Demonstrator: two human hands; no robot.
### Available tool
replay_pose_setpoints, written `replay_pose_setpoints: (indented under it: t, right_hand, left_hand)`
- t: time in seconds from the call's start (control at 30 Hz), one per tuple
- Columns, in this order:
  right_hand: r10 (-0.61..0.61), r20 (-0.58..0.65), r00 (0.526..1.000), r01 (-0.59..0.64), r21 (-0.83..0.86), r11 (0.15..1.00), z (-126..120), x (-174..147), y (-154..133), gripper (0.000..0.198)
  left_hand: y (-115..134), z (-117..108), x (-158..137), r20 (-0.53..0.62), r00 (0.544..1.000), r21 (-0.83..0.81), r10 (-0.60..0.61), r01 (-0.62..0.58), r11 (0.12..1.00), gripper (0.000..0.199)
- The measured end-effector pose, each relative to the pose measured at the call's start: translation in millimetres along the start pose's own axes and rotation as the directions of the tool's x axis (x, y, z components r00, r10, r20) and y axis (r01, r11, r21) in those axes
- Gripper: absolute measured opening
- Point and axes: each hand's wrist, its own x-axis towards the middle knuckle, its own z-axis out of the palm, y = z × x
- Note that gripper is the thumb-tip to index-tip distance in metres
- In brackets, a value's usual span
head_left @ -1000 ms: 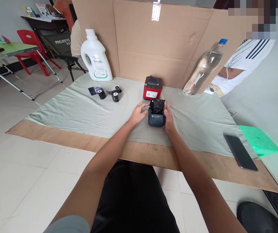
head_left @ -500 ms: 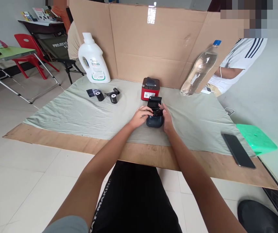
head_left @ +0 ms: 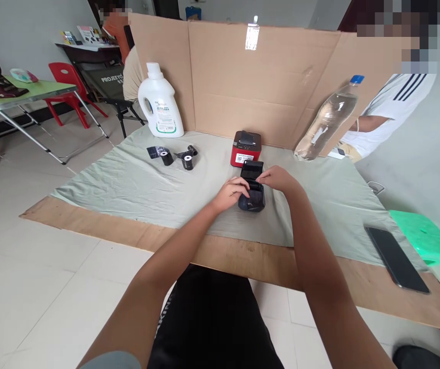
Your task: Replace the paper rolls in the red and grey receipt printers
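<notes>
A small dark portable printer [head_left: 252,201] stands near the front middle of the cloth, its black lid [head_left: 252,169] raised at the back. Black shiny strip material seems to lie over its front; a roll inside is hard to make out. My left hand [head_left: 231,193] grips the printer's left side, fingers bent over the edge of the opening. From the right, my right hand [head_left: 278,179] reaches in with thumb and fingertips pinched together at the opening, just below the lid. What the pinch holds is too small to tell. A red and black printer [head_left: 246,149] sits directly behind.
Two black rolls [head_left: 167,158] [head_left: 187,162] with loose strips lie left. A white detergent jug [head_left: 162,105] and a leaning water bottle [head_left: 330,118] stand before the cardboard screen [head_left: 262,87]. A phone [head_left: 397,259] lies right, beside a green stool [head_left: 425,236]. Other people sit beyond.
My right hand has lifted from the printer's right side and turned over the opening, its fingers now pinched there. The black strip has settled lower over the printer. The view has shifted slightly.
</notes>
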Motion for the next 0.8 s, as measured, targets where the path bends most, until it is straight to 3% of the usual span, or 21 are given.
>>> replay_pose_setpoints:
  t: [0.07,0.2,0.37,0.47,0.63,0.7,0.8]
  right_hand:
    - [0.018,0.114,0.993,-0.005,-0.108,0.994,-3,11,-8,0.023]
    - [0.089,0.174,0.981,-0.052,-0.206,0.977,12,22,-15,0.032]
    - [0.053,0.05,0.997,-0.037,-0.28,0.959,27,22,-14,0.033]
    - [-0.042,-0.023,0.999,0.036,-0.216,0.976,19,20,-10,0.02]
    - [-0.231,-0.147,0.962,0.234,0.002,0.972,-13,1,-6,0.023]
    - [-0.286,-0.144,0.947,0.3,0.089,0.95,-22,-10,-10,0.023]
    - [-0.365,-0.111,0.924,0.379,0.17,0.909,-26,-24,-24,0.022]
  left_hand:
    - [0,-1,0,-0.037,0.999,-0.016,0.006,-0.006,1.0,0.039]
    - [1,-4,-2,-0.115,0.993,-0.033,0.008,-0.012,0.999,0.038]
    - [4,-6,-1,-0.212,0.975,-0.063,-0.062,0.05,0.997,0.037]
    - [8,-8,0,-0.268,0.951,-0.088,-0.152,0.133,0.987,0.036]
    - [9,-8,4,-0.378,0.881,-0.172,-0.286,0.236,0.956,0.027]
    - [9,-6,6,-0.392,0.851,-0.276,-0.35,0.254,0.927,0.037]
    - [11,-3,8,-0.345,0.857,-0.421,-0.382,0.222,0.879,0.055]
